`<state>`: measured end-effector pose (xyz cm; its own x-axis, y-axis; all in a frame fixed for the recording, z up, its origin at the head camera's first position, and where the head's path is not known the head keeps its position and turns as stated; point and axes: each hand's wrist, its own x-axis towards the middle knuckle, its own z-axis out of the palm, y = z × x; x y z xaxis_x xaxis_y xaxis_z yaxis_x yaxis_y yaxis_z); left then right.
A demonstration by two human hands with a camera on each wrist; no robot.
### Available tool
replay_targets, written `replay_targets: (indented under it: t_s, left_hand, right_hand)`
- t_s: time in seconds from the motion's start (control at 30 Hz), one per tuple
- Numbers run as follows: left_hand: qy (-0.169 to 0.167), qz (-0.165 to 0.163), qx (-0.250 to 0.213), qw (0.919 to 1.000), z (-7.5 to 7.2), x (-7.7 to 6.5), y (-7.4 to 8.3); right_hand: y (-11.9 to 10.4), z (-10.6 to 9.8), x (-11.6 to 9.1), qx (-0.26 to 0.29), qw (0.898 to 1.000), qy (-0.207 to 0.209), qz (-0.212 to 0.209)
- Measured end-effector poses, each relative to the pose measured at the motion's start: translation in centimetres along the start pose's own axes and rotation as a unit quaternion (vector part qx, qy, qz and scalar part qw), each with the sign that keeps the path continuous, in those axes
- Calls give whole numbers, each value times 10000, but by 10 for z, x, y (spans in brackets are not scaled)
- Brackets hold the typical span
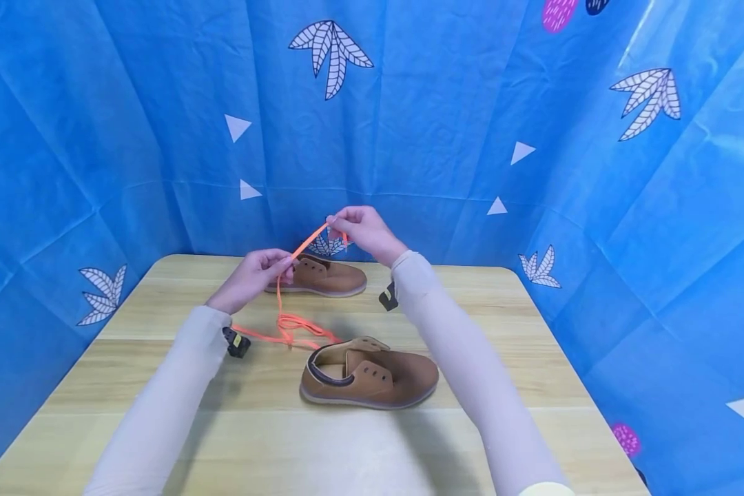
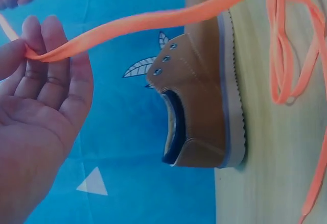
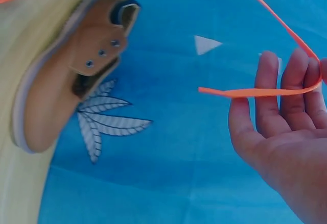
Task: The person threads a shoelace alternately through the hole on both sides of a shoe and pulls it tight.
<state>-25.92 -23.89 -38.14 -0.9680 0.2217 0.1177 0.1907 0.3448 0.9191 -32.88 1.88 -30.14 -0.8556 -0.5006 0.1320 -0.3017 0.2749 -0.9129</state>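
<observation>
An orange shoelace (image 1: 310, 240) is stretched in the air between both hands, rising from left to right. My left hand (image 1: 255, 277) pinches it between thumb and forefinger, and the rest hangs down to the table. Higher up and farther right, my right hand (image 1: 366, 231) pinches it near one end; the short free tip (image 3: 219, 92) crosses the fingers in the right wrist view. Below the hands sits a brown shoe (image 1: 378, 377), toe to the right, its eyelets unlaced. Another brown shoe (image 1: 331, 278) stands behind, partly hidden by the left hand.
Loose loops of orange lace (image 1: 294, 324) lie on the wooden table (image 1: 490, 427) between the two shoes, left of the near shoe's heel. A blue patterned curtain (image 1: 434, 138) hangs behind the table and along both sides.
</observation>
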Motion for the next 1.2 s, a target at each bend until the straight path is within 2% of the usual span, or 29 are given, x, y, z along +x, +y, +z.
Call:
replay_targets:
  t_s: [0.23,0.43,0.8,0.93,1.2]
  left_hand:
    - [-125,-87,306,9994,-11,-9,9]
    - [-316,-160,400,9986,-15,-13,15]
    - [-521,-65,628,9966,-19,-22,21]
    - [-703,-60,672,9952,-21,-27,24]
    - [-807,-156,970,9919,-31,-37,27]
  right_hand:
    - [-16,-27,-20,631,9972,363,-155]
    - [-19,-43,-35,738,9967,156,-306]
    - [-27,-97,-91,782,9938,679,-393]
    - [-20,-126,-118,902,9915,869,-341]
    - [15,-176,-176,1355,9839,1161,-108]
